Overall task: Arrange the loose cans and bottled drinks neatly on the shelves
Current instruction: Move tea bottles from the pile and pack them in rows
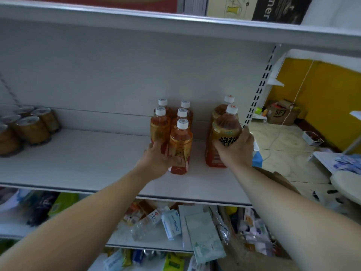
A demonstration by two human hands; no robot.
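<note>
Shelf view: my right hand wraps front big bottle, upright, just ahead of its twin; my left hand grips front small bottle. Groups stand apart; I'd slide big one left.

One view on record, carried on my head, wide-angle, straight edges bowing toward the frame borders. It faces forward and slightly down into the middle shelf, roughly square to its back panel. Range is close: my forearms enter from both bottom corners, left hand on the small bottles, right hand round the large bottle, near centre. Lower shelves fill the bottom; floor shows far right
</note>
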